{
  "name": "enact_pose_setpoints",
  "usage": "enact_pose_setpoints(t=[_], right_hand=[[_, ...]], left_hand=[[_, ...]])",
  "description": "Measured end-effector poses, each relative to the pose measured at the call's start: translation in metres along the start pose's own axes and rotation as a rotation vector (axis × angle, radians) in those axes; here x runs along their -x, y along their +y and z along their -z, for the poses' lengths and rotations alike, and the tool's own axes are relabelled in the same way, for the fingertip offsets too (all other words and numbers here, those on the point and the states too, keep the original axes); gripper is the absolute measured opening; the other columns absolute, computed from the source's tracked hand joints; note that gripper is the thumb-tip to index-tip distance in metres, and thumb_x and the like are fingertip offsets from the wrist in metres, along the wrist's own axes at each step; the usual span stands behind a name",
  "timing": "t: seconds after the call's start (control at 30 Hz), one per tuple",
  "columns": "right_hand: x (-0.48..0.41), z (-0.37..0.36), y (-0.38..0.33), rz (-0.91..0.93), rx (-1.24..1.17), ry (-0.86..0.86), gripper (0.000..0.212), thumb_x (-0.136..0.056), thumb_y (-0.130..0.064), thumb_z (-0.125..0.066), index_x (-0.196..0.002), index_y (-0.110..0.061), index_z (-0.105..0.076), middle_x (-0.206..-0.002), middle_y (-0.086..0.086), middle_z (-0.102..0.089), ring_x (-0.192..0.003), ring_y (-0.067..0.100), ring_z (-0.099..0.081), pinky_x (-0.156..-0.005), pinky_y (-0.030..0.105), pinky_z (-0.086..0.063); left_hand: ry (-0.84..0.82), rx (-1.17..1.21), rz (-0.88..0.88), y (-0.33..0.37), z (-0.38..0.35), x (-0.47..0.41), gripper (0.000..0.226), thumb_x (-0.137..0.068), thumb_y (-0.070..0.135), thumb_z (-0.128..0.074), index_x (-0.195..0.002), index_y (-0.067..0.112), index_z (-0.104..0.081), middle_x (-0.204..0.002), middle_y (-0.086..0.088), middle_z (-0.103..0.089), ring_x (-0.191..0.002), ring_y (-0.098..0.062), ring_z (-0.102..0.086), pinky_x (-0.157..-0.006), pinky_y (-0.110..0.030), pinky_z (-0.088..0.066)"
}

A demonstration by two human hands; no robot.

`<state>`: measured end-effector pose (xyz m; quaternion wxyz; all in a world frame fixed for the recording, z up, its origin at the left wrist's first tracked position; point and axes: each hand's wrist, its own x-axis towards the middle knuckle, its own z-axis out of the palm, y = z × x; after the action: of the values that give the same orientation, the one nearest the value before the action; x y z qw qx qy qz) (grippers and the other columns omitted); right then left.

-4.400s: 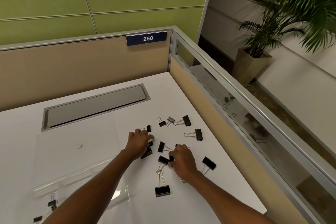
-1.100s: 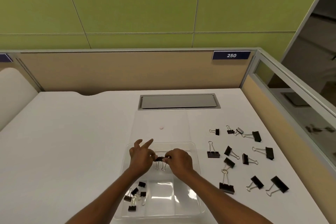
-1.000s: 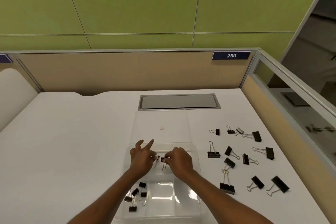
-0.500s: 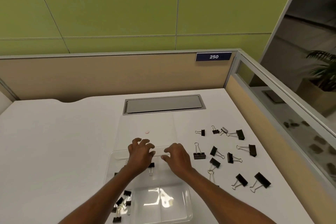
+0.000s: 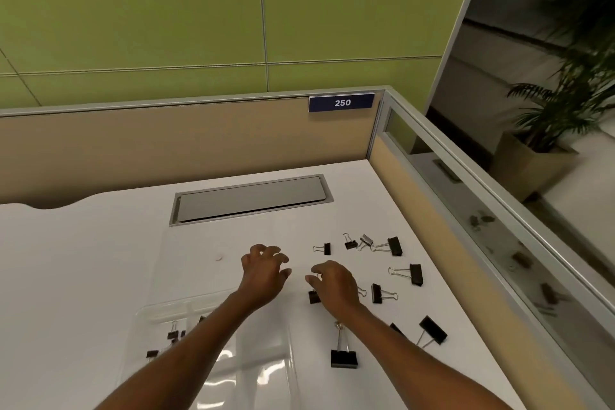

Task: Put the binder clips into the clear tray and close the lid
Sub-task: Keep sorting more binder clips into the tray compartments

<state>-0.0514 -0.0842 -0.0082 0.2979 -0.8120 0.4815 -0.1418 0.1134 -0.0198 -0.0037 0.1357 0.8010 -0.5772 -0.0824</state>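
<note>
A green wall (image 5: 166, 10) rises behind the tan partition (image 5: 166, 143) that fences the white tabletop (image 5: 66, 276) on its far and right sides. Beyond the glass on the right stands a potted plant (image 5: 562, 103). A grey hatch (image 5: 249, 198) is set into the far middle of the tabletop.

The tray (image 5: 266, 373) sits near, left of centre, and is open, with the left forearm crossing above it. Its lid (image 5: 199, 260) lies flat on the tabletop just beyond it, towards the hatch. A blue label (image 5: 341, 102) reading 250 hangs at the far right end of the partition.

The left hand (image 5: 264, 271) hovers by the lid's right edge. Its grip is slack, with fingers spread and lightly curled, holding nothing. The right hand (image 5: 334, 286) is just right of it, fingers curled down over a small clip (image 5: 313, 297) whose wire handles reach up to the fingertips. Whether that grip has closed on them I cannot tell.

A few stowed clips (image 5: 173, 334) lie in the tray's left part. The loose clips (image 5: 416, 274) are scattered on the tabletop right of the tray and lid, from near to far. Among them a big clip (image 5: 343, 358) stands just beside the right forearm, handles up.
</note>
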Motion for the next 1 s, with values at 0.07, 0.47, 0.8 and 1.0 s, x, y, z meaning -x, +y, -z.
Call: enact_pose_setpoints(t=[0.07, 0.47, 0.8, 1.0], right_hand=[[-0.009, 0.01, 0.011, -0.037, 0.0, 0.026, 0.032, -0.089, -0.036, -0.061, -0.112, -0.016, -0.068, -0.117, 0.002, -0.065, -0.108, 0.019, -0.06, -0.087, 0.03, -0.047], [-0.072, 0.045, 0.067, -0.301, -0.013, 0.101, 0.026, -0.086, -0.032, -0.065, -0.104, -0.012, -0.069, -0.123, 0.005, -0.064, -0.101, 0.026, -0.064, -0.071, 0.028, -0.047], [-0.114, 0.036, 0.076, -0.327, 0.101, 0.06, 0.033, -0.086, -0.038, -0.064, -0.099, -0.008, -0.064, -0.1, 0.009, -0.067, -0.091, 0.027, -0.063, -0.067, 0.03, -0.047], [-0.121, 0.025, 0.078, -0.368, 0.218, 0.049, 0.03, -0.088, -0.038, -0.062, -0.096, -0.01, -0.063, -0.101, 0.008, -0.064, -0.097, 0.026, -0.059, -0.068, 0.031, -0.045]], left_hand=[[-0.021, -0.005, -0.015, 0.009, -0.006, -0.011, 0.032, -0.091, 0.036, -0.053, -0.121, 0.024, -0.058, -0.141, 0.0, -0.046, -0.132, -0.029, -0.026, -0.099, -0.044, -0.025], [-0.099, 0.004, -0.045, 0.05, -0.04, -0.077, 0.036, -0.091, 0.025, -0.055, -0.127, 0.023, -0.052, -0.138, 0.002, -0.049, -0.131, -0.028, -0.029, -0.098, -0.043, -0.026], [-0.169, -0.051, -0.085, 0.055, -0.062, -0.115, 0.04, -0.092, 0.024, -0.053, -0.131, 0.02, -0.047, -0.141, -0.001, -0.046, -0.13, -0.03, -0.029, -0.097, -0.043, -0.026], [-0.208, -0.103, -0.165, 0.056, -0.078, -0.128, 0.048, -0.088, 0.028, -0.053, -0.135, 0.02, -0.043, -0.138, -0.003, -0.048, -0.127, -0.029, -0.032, -0.095, -0.043, -0.027]])
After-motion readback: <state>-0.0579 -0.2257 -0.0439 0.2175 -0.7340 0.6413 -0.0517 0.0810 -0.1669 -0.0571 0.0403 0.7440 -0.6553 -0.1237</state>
